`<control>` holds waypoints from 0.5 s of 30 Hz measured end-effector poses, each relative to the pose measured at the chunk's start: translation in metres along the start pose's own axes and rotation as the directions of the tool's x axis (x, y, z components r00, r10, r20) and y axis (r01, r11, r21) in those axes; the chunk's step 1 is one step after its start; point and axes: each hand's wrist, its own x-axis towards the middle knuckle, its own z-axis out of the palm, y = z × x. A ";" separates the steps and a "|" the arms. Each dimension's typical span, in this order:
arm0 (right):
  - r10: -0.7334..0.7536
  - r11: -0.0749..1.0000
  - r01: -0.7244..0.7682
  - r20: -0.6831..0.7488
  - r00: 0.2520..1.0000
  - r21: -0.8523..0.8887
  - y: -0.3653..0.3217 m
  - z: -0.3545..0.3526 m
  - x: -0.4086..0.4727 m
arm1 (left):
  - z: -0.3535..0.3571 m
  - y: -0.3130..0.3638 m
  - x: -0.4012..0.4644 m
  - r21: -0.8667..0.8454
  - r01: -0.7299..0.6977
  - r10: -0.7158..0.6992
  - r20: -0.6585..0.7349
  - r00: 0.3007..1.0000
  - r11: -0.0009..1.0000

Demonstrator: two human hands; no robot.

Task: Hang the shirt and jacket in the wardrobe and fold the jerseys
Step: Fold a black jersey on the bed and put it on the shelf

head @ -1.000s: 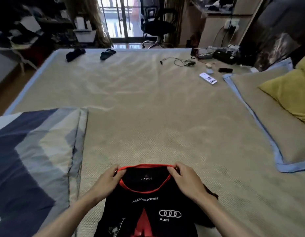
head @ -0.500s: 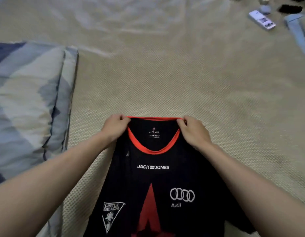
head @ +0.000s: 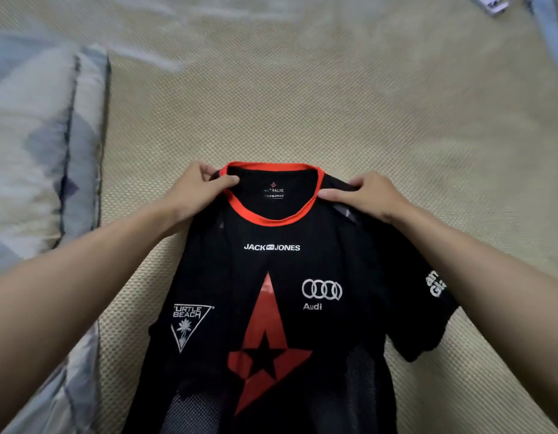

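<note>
A black jersey (head: 271,308) with a red collar, a red star and white logos lies front up on the beige bed mat (head: 334,114), collar away from me. My left hand (head: 196,192) pinches its left shoulder beside the collar. At the other shoulder, my right hand (head: 368,195) grips the fabric with thumb and curled fingers. The right sleeve spreads out under my right forearm; the left sleeve is tucked under or hidden. The hem runs out of the bottom of the view.
A blue, grey and white patterned quilt (head: 30,145) lies along the left side of the mat. A white remote (head: 490,3) and a blue-edged pillow corner (head: 553,36) show at the top right.
The view has tipped down and closer to the jersey. Both hands slid from the collar's rim outward to the shoulders, and more of the jersey front now lies spread on the mat.
</note>
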 end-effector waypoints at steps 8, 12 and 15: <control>0.144 0.981 -0.179 0.335 0.931 0.076 0.078 -0.061 -0.044 | 0.081 0.019 -0.079 0.732 -0.558 0.668 0.191 0.719 0.391; 0.127 0.976 -0.165 0.238 0.963 0.145 0.110 -0.061 -0.050 | 0.159 0.018 -0.103 0.675 -0.681 0.574 0.449 0.685 0.284; 0.085 0.956 -0.103 0.076 0.993 0.276 0.130 -0.054 -0.055 | 0.185 0.012 -0.101 0.726 -0.604 0.507 0.403 0.762 0.330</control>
